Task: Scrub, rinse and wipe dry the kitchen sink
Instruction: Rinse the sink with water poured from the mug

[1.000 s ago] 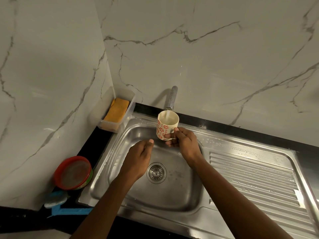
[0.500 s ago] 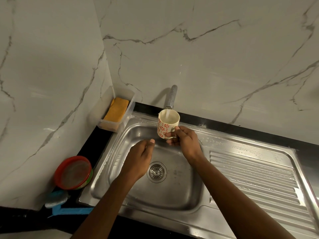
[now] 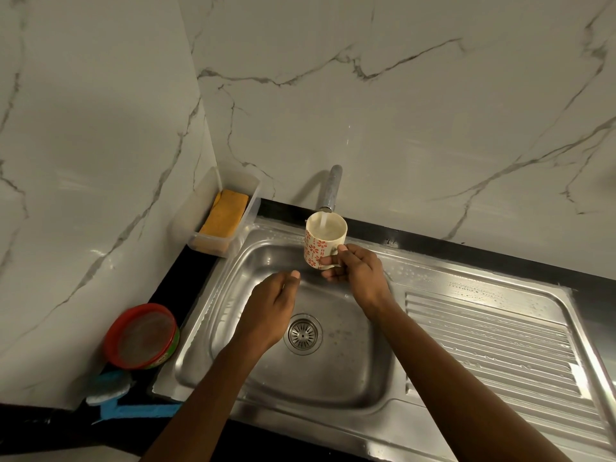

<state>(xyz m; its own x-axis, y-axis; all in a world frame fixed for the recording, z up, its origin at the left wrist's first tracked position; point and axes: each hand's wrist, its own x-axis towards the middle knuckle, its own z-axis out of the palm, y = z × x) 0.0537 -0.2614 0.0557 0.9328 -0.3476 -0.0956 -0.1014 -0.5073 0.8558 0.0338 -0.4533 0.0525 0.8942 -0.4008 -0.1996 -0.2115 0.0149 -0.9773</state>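
Note:
A steel sink (image 3: pixel 333 381) with a round drain (image 3: pixel 302 333) fills the middle of the view. My right hand (image 3: pixel 358 273) grips a white mug with red flower prints (image 3: pixel 321 243) by its handle, upright under the tap (image 3: pixel 330 190). Water runs from the tap into the mug. My left hand (image 3: pixel 271 310) hovers over the basin left of the drain, fingers loosely curled and holding nothing.
A ribbed draining board (image 3: pixel 490 348) lies to the right of the basin. A clear tub with a yellow sponge (image 3: pixel 225 213) stands in the back left corner. A red-lidded round tub (image 3: pixel 141 336) and a blue scrubber (image 3: pixel 110 388) sit on the black counter at left.
The mug has stayed under the running tap, shifting only slightly. Both hands are almost where they were.

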